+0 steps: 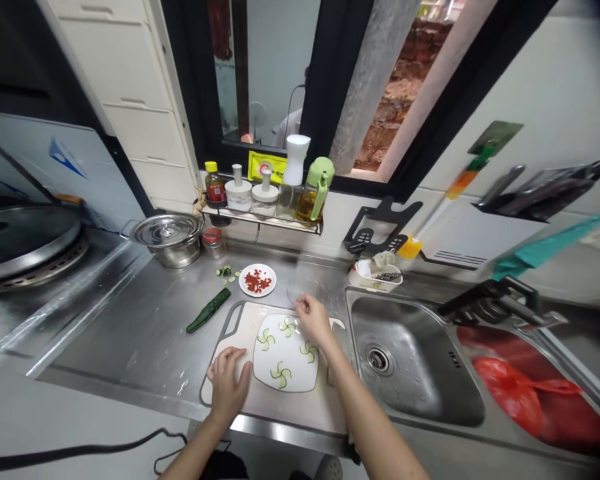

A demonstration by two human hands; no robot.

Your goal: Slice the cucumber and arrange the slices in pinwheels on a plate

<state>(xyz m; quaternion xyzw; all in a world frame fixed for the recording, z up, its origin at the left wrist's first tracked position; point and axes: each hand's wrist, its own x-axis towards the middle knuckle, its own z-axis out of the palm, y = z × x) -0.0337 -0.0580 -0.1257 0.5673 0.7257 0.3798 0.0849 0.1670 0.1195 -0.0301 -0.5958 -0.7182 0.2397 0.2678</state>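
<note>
A white square plate (294, 363) lies on a pale cutting board (325, 407) at the counter's front. Thin cucumber slices form several pinwheels on it, one of them a front pinwheel (281, 375). My left hand (229, 385) rests at the board's left side, fingers apart, holding nothing that I can see. Over the plate's upper right corner is my right hand (314, 319), its fingers curled together; whatever they pinch, if anything, is too small to make out. Beyond the board stands a small dish (243, 283) of chopped red pieces. To its left are a cucumber (209, 311) and cucumber scraps (226, 271).
The sink (405, 373) borders the board on the right, with a red plastic bag (510, 393) in the basin beyond. A lidded steel pot (173, 243) stands back left, near a covered pan (25, 233). Seasoning jars (239, 196) and an oil bottle (311, 197) line a wall shelf.
</note>
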